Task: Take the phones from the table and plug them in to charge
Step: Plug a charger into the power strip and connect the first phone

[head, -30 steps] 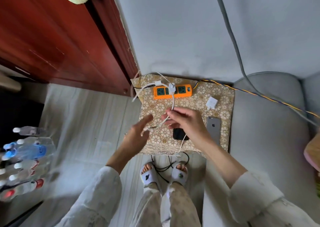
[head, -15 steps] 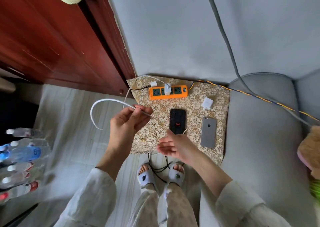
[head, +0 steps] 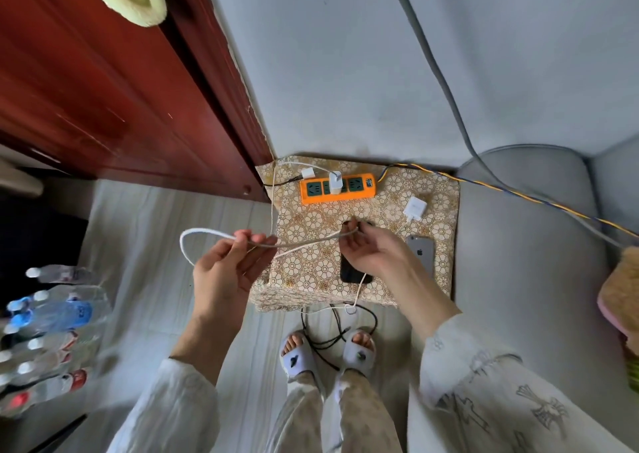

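Since half a second ago the right hand [head: 371, 250] has been lifted from the table's near edge and brought over the black phone [head: 352, 272], where a stretch of the white cable [head: 193, 233] is now taken up; the left hand [head: 224, 266] has hardly shifted. At the left, bottled water [head: 52, 311] is seen on the floor. Next, the cable is pinched between the left thumb and fingers, with a loop left hanging out to that side. From there the cable is run taut across to the right hand, whose fingertips are curled around it just above the black phone. That phone lies on the patterned table [head: 439, 189], partly covered by the right hand, with a thin white lead trailing from its near end off the table edge. Behind it the orange power strip [head: 337, 191] carries one white charger [head: 335, 182]; a loose white adapter [head: 415, 207] and the grey phone [head: 422, 252] lie further right. The step is judged to be untangling and finding the plug end: the cable is best fed through the fingers slowly, without tugging the charger from the strip.
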Motion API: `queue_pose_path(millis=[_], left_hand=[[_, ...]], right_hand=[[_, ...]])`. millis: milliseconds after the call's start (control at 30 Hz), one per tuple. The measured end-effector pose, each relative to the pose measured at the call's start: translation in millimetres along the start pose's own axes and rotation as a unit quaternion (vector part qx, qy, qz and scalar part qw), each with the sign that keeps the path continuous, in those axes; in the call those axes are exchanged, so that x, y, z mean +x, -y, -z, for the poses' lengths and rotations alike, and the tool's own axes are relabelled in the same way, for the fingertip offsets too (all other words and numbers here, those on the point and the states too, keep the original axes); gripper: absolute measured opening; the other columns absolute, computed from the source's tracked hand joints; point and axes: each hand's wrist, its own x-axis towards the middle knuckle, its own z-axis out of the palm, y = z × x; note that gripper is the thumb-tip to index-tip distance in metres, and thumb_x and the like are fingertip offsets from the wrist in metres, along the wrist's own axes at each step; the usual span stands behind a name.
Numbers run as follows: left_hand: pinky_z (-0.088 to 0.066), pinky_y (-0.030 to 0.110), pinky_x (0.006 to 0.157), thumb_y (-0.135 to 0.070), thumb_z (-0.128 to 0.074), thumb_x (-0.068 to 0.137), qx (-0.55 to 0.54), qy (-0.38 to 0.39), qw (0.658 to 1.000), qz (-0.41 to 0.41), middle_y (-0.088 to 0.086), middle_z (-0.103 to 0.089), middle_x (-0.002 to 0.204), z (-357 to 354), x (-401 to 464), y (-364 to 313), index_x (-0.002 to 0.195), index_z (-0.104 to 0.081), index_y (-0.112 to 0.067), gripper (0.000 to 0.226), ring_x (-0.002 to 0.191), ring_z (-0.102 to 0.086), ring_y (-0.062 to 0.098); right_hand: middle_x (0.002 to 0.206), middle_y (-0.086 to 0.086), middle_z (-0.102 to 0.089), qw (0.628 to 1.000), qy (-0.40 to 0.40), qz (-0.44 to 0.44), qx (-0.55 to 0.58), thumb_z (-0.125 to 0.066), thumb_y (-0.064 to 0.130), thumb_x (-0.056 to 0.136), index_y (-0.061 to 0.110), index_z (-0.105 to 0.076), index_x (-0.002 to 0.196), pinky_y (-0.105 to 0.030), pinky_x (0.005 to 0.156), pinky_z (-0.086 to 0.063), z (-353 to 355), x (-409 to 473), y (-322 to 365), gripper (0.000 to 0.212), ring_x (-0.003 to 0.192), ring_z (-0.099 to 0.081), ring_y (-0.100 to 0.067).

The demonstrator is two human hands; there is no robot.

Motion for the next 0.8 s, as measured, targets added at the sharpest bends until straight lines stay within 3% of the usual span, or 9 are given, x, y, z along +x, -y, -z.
queue_pose_path(millis=[133, 233, 333, 433, 467, 567, 600, 667, 800], left_hand=[[-0.060, 0.032, 0.069, -0.004, -0.043, 0.093, 0.016, -0.078, 0.995, 0.067, 0.002, -0.068, 0.057, 17, 7, 25, 0.083, -0.056, -0.003, 0.017, 0.065, -0.071, 0.019], [-0.057, 0.028, 0.058, -0.009, -0.052, 0.090, 0.171, -0.116, 0.961, 0.183, 0.004, -0.070, 0.055, 23, 14, 37, 0.079, -0.061, -0.002, 0.016, 0.053, -0.069, 0.017], [-0.049, 0.023, 0.047, -0.021, -0.056, 0.088, 0.447, -0.036, 0.859, 0.246, 0.004, -0.065, 0.047, 32, 16, 42, 0.066, -0.060, -0.005, 0.028, 0.044, -0.061, 0.017], [-0.051, 0.035, 0.070, -0.039, -0.052, 0.087, 0.691, -0.056, 0.714, 0.098, 0.014, -0.071, 0.073, 36, 23, 51, 0.073, -0.063, -0.001, 0.042, 0.074, -0.066, 0.031], [-0.049, 0.037, 0.075, -0.041, -0.048, 0.089, 0.695, -0.064, 0.714, 0.060, 0.016, -0.070, 0.082, 31, 25, 54, 0.081, -0.063, 0.000, 0.044, 0.082, -0.064, 0.033], [-0.054, 0.036, 0.071, -0.038, -0.044, 0.093, 0.370, 0.001, 0.904, 0.216, 0.014, -0.068, 0.090, 3, 31, 64, 0.108, -0.053, -0.001, 0.041, 0.083, -0.064, 0.027], [-0.056, 0.033, 0.065, -0.035, -0.044, 0.094, 0.241, 0.021, 0.931, 0.275, 0.014, -0.068, 0.088, -5, 32, 68, 0.111, -0.048, -0.002, 0.038, 0.081, -0.065, 0.024], [-0.055, 0.023, 0.050, -0.022, -0.046, 0.094, 0.117, 0.001, 0.949, 0.294, 0.009, -0.071, 0.068, -16, 36, 74, 0.106, -0.051, 0.000, 0.026, 0.064, -0.068, 0.017], [-0.052, 0.020, 0.044, -0.010, -0.056, 0.088, 0.124, -0.031, 0.956, 0.264, 0.003, -0.068, 0.053, -22, 34, 80, 0.085, -0.059, -0.001, 0.010, 0.048, -0.065, 0.012]], right_hand=[[0.043, -0.004, -0.051, 0.999, 0.007, 0.044, -0.018, -0.046, 0.015, 0.092, 0.004, -0.054, 0.077, -0.026, 0.047, -0.042, 3, -4, 4, 0.020, 0.043, -0.044, -0.011], [0.038, 0.005, -0.046, 0.976, 0.015, 0.090, -0.198, -0.042, 0.016, 0.095, 0.004, -0.057, 0.081, -0.018, 0.035, -0.037, 10, -13, 0, 0.024, 0.031, -0.038, -0.006], [0.044, 0.006, -0.050, 0.896, 0.044, 0.132, -0.422, -0.047, 0.014, 0.092, 0.005, -0.061, 0.088, -0.019, 0.040, -0.038, 27, -25, -5, 0.017, 0.036, -0.042, -0.005], [0.063, -0.001, -0.061, 0.816, 0.101, 0.149, -0.549, -0.049, 0.007, 0.090, 0.006, -0.062, 0.087, -0.022, 0.052, -0.049, 45, -36, -6, 0.013, 0.052, -0.057, -0.009], [0.067, -0.001, -0.064, 0.791, 0.123, 0.138, -0.583, -0.050, 0.006, 0.089, 0.007, -0.062, 0.087, -0.021, 0.057, -0.051, 50, -38, -5, 0.013, 0.058, -0.061, -0.010], [0.073, 0.005, -0.069, 0.702, 0.169, 0.095, -0.685, -0.053, 0.009, 0.088, 0.016, -0.066, 0.083, -0.021, 0.072, -0.053, 62, -42, -4, 0.016, 0.072, -0.065, -0.009], [0.072, 0.007, -0.070, 0.676, 0.179, 0.079, -0.711, -0.055, 0.009, 0.088, 0.018, -0.067, 0.081, -0.019, 0.072, -0.053, 65, -43, -4, 0.017, 0.073, -0.065, -0.007], [0.071, 0.010, -0.070, 0.636, 0.186, 0.050, -0.748, -0.057, 0.007, 0.087, 0.015, -0.068, 0.082, -0.012, 0.068, -0.050, 71, -44, -4, 0.014, 0.070, -0.066, -0.001], [0.087, -0.007, -0.071, 0.594, 0.167, 0.036, -0.786, -0.060, 0.007, 0.085, -0.003, -0.068, 0.095, -0.017, 0.075, -0.052, 81, -40, 4, 0.016, 0.074, -0.065, -0.006]])
